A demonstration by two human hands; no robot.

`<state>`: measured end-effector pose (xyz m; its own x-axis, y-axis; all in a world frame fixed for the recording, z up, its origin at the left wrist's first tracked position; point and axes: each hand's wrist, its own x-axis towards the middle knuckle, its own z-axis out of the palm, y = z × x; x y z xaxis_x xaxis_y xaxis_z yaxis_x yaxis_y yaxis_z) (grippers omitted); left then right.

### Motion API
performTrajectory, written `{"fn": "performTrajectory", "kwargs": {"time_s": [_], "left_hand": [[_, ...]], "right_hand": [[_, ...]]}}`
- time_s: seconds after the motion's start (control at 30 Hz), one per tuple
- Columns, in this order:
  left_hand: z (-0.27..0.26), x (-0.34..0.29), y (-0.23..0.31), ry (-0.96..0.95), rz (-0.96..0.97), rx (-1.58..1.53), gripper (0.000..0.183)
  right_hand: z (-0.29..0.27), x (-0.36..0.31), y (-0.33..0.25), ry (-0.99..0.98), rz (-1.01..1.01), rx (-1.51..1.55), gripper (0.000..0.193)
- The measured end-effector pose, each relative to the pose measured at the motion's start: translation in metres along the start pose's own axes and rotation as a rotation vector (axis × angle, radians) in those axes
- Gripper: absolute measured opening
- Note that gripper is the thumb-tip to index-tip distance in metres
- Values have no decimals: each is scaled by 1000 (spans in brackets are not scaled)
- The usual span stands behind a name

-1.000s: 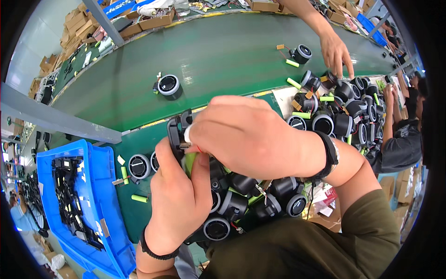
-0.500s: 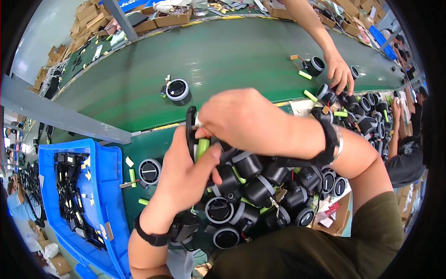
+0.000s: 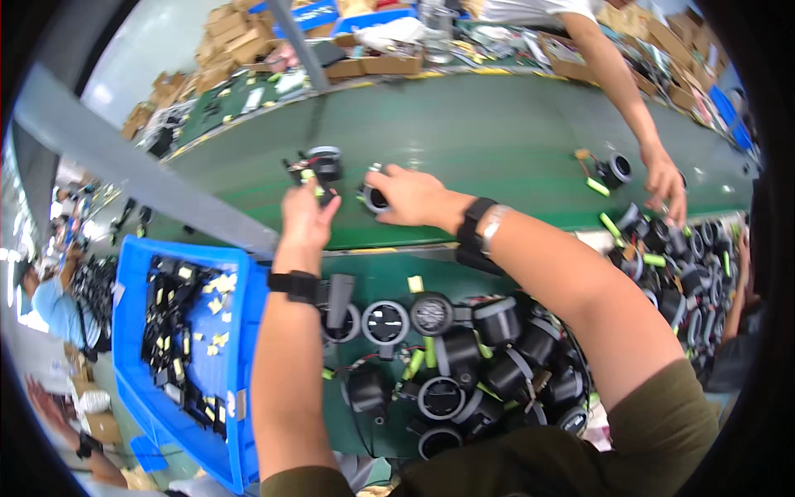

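Note:
Over the green belt [image 3: 464, 124], my left hand [image 3: 305, 219] is closed around a black plastic part with a green battery cell [image 3: 309, 176] and loose wires. Just beyond its fingertips a black cylindrical unit with a grey rim [image 3: 325, 163] sits on the belt; whether it is joined to the held part I cannot tell. To the right, my right hand [image 3: 412, 196] grips another black cylindrical unit [image 3: 375, 200] from above, its fingers partly covering it. Below my arms lies a pile of similar black units [image 3: 457, 352], several with green cells and wires.
A blue bin [image 3: 243, 331] with black parts and yellow bits stands at left, under a grey metal post [image 3: 149, 166]. Across the belt, a co-worker's hand [image 3: 662, 186] reaches toward another heap of units [image 3: 662, 248] at right. Cardboard boxes [image 3: 381, 65] line the far side.
Both hands have moved apart and forward onto the belt. My left hand carried the part with the green cell there; my right hand let go of it and took hold of the unit on the belt.

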<state>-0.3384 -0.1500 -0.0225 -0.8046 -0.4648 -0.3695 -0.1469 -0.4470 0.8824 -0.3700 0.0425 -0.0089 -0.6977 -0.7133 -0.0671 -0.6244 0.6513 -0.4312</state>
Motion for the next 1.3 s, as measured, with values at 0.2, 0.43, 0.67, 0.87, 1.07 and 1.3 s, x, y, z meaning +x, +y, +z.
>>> {"fn": "performTrajectory", "kwargs": {"time_s": [0.2, 0.43, 0.67, 0.87, 1.07, 1.3], "left_hand": [[17, -87, 8, -90, 8, 133, 44], [3, -209, 34, -558, 171, 195, 26], [-37, -287, 76, -562, 477, 303, 22], [-106, -251, 139, 44, 832, 656, 19], [-243, -183, 178, 465, 512, 1268, 27], [-282, -176, 125, 244, -499, 1847, 34]], "right_hand": [[-53, -63, 21, -22, -204, 206, 59], [-60, -137, 2, -327, -282, 43, 62], [-60, -166, 7, -395, -259, -135, 56], [-69, -184, 15, -410, -252, -31, 55], [-67, -171, 35, -475, -28, 53, 48], [-81, -189, 47, -248, -52, 176, 41]]}}
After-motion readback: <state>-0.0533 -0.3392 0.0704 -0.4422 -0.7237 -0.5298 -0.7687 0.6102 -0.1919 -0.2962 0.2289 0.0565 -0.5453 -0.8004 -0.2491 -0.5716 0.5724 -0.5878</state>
